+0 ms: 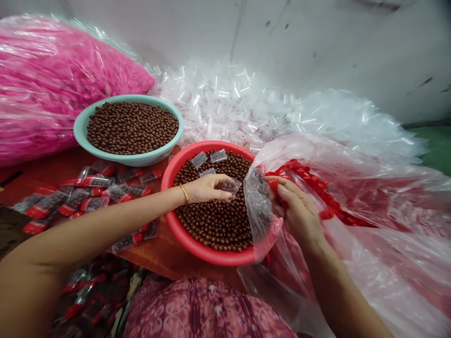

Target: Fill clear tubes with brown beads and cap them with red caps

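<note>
Over the red basin of small brown balls, my left hand is closed on a small clear plastic container that looks filled with balls. A gold bangle circles that wrist. To the right, at the mouth of a clear plastic bag, the fingers of my right hand pinch a red cap. More red caps spill inside the bag beside this hand. Several clear containers lie on the balls near the basin's far side.
Filled, red-capped containers are piled on the left. Behind them stands a light-green basin of brown balls. A bulky bag of pink pieces is at the back left. Heaped clear containers line the wall. More capped containers lie lower left.
</note>
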`<state>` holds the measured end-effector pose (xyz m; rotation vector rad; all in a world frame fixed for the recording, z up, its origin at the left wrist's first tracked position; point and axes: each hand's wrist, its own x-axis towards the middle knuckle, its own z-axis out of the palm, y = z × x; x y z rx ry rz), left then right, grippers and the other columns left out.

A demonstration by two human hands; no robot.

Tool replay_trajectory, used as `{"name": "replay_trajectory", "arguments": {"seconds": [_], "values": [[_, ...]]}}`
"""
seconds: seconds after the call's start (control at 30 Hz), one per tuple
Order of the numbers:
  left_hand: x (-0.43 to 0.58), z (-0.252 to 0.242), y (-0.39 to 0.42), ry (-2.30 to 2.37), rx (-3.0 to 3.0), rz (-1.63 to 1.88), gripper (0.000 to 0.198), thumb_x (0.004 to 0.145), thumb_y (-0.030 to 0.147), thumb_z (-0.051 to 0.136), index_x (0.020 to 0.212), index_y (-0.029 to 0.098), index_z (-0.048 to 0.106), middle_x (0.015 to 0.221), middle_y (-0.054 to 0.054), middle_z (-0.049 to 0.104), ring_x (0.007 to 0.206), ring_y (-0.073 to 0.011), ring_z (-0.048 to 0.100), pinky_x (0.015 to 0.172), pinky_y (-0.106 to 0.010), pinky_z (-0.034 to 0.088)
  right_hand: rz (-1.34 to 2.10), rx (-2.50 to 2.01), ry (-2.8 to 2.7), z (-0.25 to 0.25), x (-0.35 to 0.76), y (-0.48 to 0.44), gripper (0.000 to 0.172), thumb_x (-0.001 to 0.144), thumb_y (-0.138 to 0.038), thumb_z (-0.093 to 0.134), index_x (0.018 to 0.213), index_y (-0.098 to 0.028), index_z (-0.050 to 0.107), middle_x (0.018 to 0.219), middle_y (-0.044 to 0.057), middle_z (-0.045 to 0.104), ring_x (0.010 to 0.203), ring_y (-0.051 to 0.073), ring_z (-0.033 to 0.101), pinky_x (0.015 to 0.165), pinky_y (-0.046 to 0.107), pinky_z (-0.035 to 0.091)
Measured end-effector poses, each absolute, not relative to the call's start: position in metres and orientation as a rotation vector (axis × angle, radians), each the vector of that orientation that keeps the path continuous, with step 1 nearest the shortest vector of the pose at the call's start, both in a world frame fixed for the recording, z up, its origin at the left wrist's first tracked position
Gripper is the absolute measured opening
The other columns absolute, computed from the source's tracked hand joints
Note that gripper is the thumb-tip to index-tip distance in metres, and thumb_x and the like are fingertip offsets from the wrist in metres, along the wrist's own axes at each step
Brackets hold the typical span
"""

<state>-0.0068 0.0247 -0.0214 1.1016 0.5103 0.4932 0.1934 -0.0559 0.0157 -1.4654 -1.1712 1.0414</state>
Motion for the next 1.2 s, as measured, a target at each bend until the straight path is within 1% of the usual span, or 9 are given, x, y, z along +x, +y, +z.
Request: {"name": "replay_trajectory", "arguments": {"seconds": [0.27, 0.37, 0.47, 0.6, 0.73, 0.87, 0.97, 1.07, 1.2], "values": [[-0.007, -0.028, 0.032, 0.521, 1.208, 0.463, 0.035, 0.064, 0.012, 0.07, 0.096, 0.013, 0.057, 0.085, 0.0, 0.061, 0.074, -0.0089, 0.058, 0.073, -0.026, 0.049, 1.114, -1.427, -1.255, 0.016, 0.172, -0.039, 0.029, 0.073, -0.037, 0.055, 0.096, -0.02, 0.059, 0.062, -0.006, 0.046, 0.041, 0.005, 0.03, 0.037, 0.02, 0.022], [-0.007, -0.022, 0.031, 0.505, 1.32, 0.507, 0.03, 0.066, 0.01, 0.067, 0.094, 0.013, 0.057, 0.083, 0.001, 0.06, 0.076, -0.0086, 0.056, 0.072, -0.023, 0.048, 0.988, -1.446, -1.415, 0.014, 0.172, -0.029, 0.033, 0.073, -0.037, 0.06, 0.102, -0.021, 0.059, 0.081, -0.001, 0.06, 0.047, 0.005, 0.039, 0.039, 0.019, 0.03], [-0.009, -0.016, 0.029, 0.501, 1.424, 0.505, 0.023, 0.068, 0.01, 0.065, 0.089, 0.014, 0.056, 0.079, 0.003, 0.059, 0.074, -0.0077, 0.054, 0.071, -0.021, 0.047, 0.957, -1.447, -1.542, 0.011, 0.17, -0.023, 0.035, 0.073, -0.036, 0.062, 0.104, -0.02, 0.06, 0.095, 0.003, 0.065, 0.056, 0.007, 0.048, 0.043, 0.02, 0.037], [-0.01, -0.017, 0.028, 0.532, 1.409, 0.442, 0.023, 0.073, 0.012, 0.059, 0.095, 0.015, 0.053, 0.074, 0.004, 0.057, 0.064, -0.0073, 0.056, 0.062, -0.021, 0.047, 1.034, -1.479, -1.538, 0.011, 0.168, -0.023, 0.036, 0.075, -0.035, 0.055, 0.106, -0.019, 0.062, 0.078, 0.0, 0.064, 0.053, 0.009, 0.048, 0.046, 0.022, 0.039], [-0.01, -0.016, 0.029, 0.523, 1.347, 0.452, 0.023, 0.072, 0.01, 0.058, 0.093, 0.015, 0.051, 0.076, 0.003, 0.059, 0.062, -0.0067, 0.056, 0.061, -0.022, 0.047, 1.122, -1.479, -1.554, 0.011, 0.17, -0.022, 0.035, 0.076, -0.036, 0.052, 0.106, -0.018, 0.058, 0.059, -0.005, 0.053, 0.045, 0.008, 0.043, 0.044, 0.022, 0.039], [-0.011, -0.008, 0.028, 0.496, 1.238, 0.603, 0.026, 0.067, 0.01, 0.057, 0.091, 0.016, 0.048, 0.074, 0.002, 0.061, 0.064, -0.0076, 0.056, 0.064, -0.023, 0.046, 0.855, -1.551, -1.779, 0.008, 0.172, -0.016, 0.021, 0.075, -0.03, 0.053, 0.092, -0.018, 0.055, 0.075, 0.0, 0.06, 0.064, 0.012, 0.056, 0.059, 0.024, 0.046], [-0.013, -0.003, 0.027, 0.565, 1.173, 0.752, 0.029, 0.064, 0.008, 0.054, 0.09, 0.017, 0.046, 0.072, 0.004, 0.06, 0.066, -0.0082, 0.055, 0.065, -0.023, 0.044, 0.589, -1.792, -2.27, 0.007, 0.166, -0.015, 0.019, 0.079, -0.029, 0.052, 0.092, -0.016, 0.059, 0.088, 0.007, 0.066, 0.08, 0.018, 0.062, 0.07, 0.029, 0.046], [-0.015, -0.002, 0.028, 0.586, 1.129, 0.809, 0.033, 0.059, 0.006, 0.053, 0.09, 0.018, 0.047, 0.074, 0.004, 0.06, 0.066, -0.0084, 0.056, 0.066, -0.023, 0.044, 0.437, -1.933, -2.783, 0.006, 0.156, -0.017, 0.022, 0.084, -0.027, 0.05, 0.094, -0.014, 0.064, 0.097, 0.014, 0.068, 0.084, 0.025, 0.065, 0.066, 0.031, 0.045], [-0.018, -0.004, 0.031, 0.507, 0.981, 0.832, 0.034, 0.058, 0.007, 0.053, 0.089, 0.017, 0.047, 0.075, 0.004, 0.062, 0.063, -0.008, 0.058, 0.067, -0.024, 0.046, 0.428, -1.925, -2.909, 0.002, 0.155, -0.018, 0.02, 0.082, -0.018, 0.048, 0.088, -0.014, 0.066, 0.086, 0.013, 0.071, 0.076, 0.023, 0.066, 0.061, 0.028, 0.042]]}}
